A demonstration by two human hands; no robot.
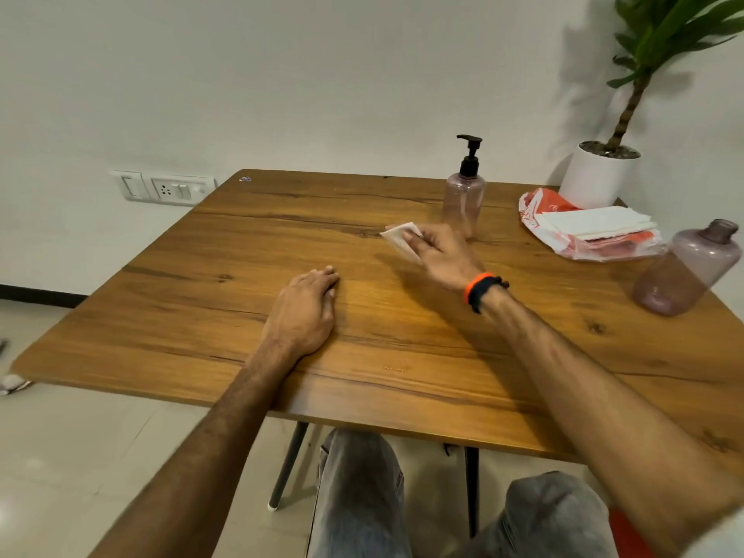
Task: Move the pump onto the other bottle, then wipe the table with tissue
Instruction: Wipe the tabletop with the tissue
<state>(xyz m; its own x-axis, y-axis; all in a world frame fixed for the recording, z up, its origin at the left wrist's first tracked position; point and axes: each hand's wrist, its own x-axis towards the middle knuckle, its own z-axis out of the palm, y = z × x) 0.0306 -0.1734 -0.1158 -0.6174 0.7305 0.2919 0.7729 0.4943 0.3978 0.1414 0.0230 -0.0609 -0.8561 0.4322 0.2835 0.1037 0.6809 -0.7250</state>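
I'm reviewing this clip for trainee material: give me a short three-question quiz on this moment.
1. True or false: the black pump sits on the bottle behind the right hand.
2. What does the right hand press on the table?
3. The open bottle stands: A) near the table's right edge B) beside the left hand C) on the floor.

Key: 1 true; 2 a folded tissue; 3 A.

We had one wide-angle head view, looking forward and down over the table's point(282, 243) near edge, close above it, facing its far edge and the wall.
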